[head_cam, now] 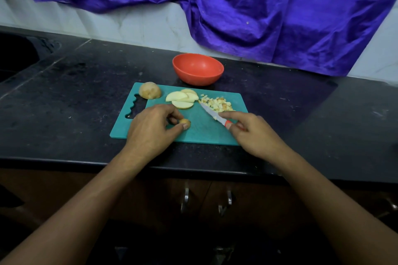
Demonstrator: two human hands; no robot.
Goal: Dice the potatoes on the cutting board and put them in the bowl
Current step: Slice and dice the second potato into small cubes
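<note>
Far left of the frame: a dark sink [15, 58], cut off by the edge. Centre: a teal cutting board [193, 135] on the black counter [75, 84]. At the board's upper left lies a potato half [149, 91], with overlapping potato slices [182, 99] just right of it. The left hand [150, 129] pinches a small potato end [185, 123]. A red bowl [198, 69] stands behind the board. Diced pieces [217, 103] touch the knife [212, 113] blade. The right hand [254, 133] grips the knife, forefinger extended along the blade; the handle is mostly hidden. A purple cloth [258, 6] hangs above.
</note>
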